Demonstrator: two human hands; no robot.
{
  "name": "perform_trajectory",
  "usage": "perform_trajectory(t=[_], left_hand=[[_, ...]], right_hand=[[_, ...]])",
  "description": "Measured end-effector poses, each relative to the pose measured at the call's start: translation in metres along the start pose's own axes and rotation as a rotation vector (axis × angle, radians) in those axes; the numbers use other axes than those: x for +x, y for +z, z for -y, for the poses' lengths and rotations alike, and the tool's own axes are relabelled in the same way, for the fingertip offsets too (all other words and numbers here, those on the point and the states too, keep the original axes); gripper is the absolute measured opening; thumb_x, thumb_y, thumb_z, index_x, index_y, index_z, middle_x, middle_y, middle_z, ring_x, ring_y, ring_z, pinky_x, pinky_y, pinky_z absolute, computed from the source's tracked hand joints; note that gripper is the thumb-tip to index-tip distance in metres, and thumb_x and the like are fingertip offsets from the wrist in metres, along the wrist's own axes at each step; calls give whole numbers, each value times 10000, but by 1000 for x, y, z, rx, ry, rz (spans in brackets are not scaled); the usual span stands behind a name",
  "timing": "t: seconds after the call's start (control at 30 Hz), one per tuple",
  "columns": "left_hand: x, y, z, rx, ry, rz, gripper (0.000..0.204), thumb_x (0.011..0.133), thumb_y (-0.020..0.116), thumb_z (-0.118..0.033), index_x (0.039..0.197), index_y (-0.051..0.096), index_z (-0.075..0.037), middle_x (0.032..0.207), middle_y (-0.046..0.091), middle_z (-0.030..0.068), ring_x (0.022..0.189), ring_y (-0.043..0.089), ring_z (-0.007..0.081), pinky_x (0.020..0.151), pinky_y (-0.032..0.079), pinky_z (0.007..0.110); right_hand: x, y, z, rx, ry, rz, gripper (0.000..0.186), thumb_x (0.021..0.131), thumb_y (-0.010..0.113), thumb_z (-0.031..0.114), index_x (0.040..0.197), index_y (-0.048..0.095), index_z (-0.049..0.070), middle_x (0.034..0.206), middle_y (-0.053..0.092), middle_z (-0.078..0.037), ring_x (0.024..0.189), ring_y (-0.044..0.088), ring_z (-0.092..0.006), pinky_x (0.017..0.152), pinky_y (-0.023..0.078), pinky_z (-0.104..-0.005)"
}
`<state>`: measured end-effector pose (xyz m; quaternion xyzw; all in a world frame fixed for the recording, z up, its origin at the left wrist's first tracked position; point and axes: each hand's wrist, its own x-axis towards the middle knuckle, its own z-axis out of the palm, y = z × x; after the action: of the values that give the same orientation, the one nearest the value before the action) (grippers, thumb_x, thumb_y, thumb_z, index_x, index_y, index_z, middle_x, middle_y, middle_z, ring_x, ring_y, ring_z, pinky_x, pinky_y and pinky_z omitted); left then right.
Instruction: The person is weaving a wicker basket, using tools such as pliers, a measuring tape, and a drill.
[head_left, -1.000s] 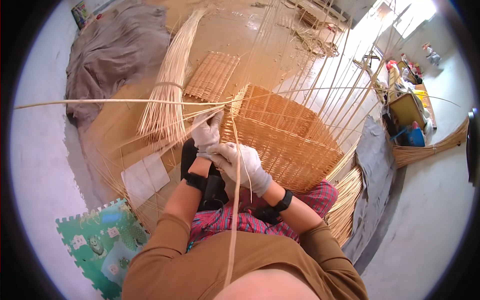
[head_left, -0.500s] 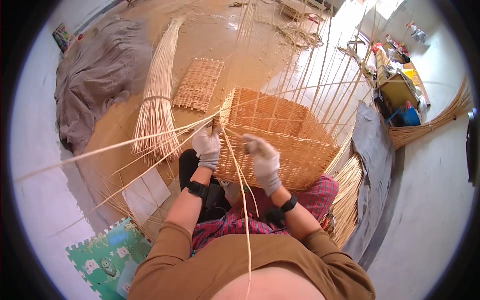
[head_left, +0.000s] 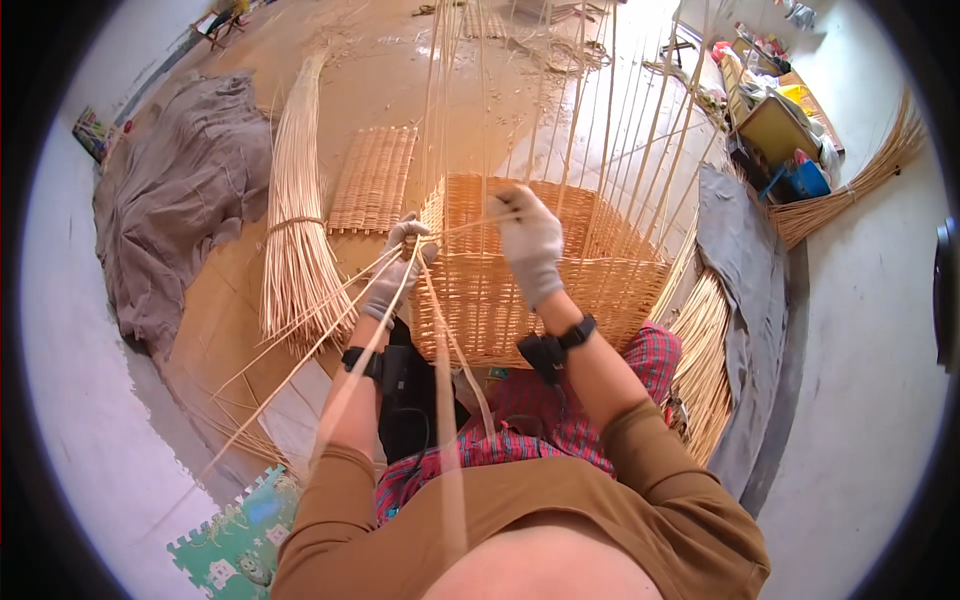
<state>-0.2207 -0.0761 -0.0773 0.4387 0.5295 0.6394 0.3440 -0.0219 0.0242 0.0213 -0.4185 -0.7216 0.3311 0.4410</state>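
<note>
A woven wicker basket [head_left: 600,310] rests against my lap, with tall upright stakes [head_left: 570,120] rising from its rim. At its near left corner my gloved left hand [head_left: 393,275] closes around several pale wicker strands [head_left: 340,295], which fan out to the left and down toward my body. My gloved right hand [head_left: 532,240] is above the near rim, fingers pinched on a single wicker strand [head_left: 465,228] that stretches from that corner. Other strands hang blurred over the basket's near wall and my lap.
A tied wicker bundle [head_left: 298,230] and a flat woven panel [head_left: 373,180] lie ahead on the left, beside a crumpled grey cloth [head_left: 185,190]. To the right are more wicker rods [head_left: 700,350], a grey cloth [head_left: 745,270] and a cluttered cabinet [head_left: 775,130]. A green foam mat [head_left: 240,535] lies lower left.
My right hand has risen from before the basket's near wall to above its rim, drawing a strand rightward. The strands at my left hand have swung, and the view has shifted slightly.
</note>
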Motion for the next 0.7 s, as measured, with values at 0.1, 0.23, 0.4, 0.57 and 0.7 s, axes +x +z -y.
perform_trajectory(t=[0.1,0.23,0.4,0.57,0.7], left_hand=[[-5,8,-4,53,54,-65,236,933,771,-150,1134,653,-113,1354,541,71,1288,510,209,1134,373,291],[-10,15,-15,-20,-40,-167,249,945,771,-194,1147,658,-103,1403,531,115,1304,504,217,1102,411,331],[-11,24,-11,638,-180,-248,450,977,740,-229,1320,562,3,1165,659,115,998,646,210,896,548,387],[-58,65,-14,640,-100,-623,257,947,733,-140,1138,609,-22,1135,680,172,1096,652,270,949,546,386],[-64,92,-42,673,282,-167,550,908,746,-107,1425,558,-100,1294,606,172,1227,599,317,1036,506,419]], right_hand=[[45,48,34,-265,-678,-82,346,969,692,184,1303,675,98,949,749,-91,833,743,-186,682,576,-335],[60,61,54,-546,-403,6,554,1010,610,143,1539,448,175,981,749,-111,796,731,-199,718,561,-335],[-41,-30,-4,188,89,-76,344,1057,505,105,1394,445,66,894,753,-110,745,684,-129,710,537,-335],[-76,-60,-47,746,591,-93,205,1081,530,196,1175,618,37,1012,761,-87,461,468,-69,449,395,-210],[-55,-69,-55,697,678,-82,269,1061,602,299,1097,695,49,997,777,-103,435,455,-62,397,379,-222]])
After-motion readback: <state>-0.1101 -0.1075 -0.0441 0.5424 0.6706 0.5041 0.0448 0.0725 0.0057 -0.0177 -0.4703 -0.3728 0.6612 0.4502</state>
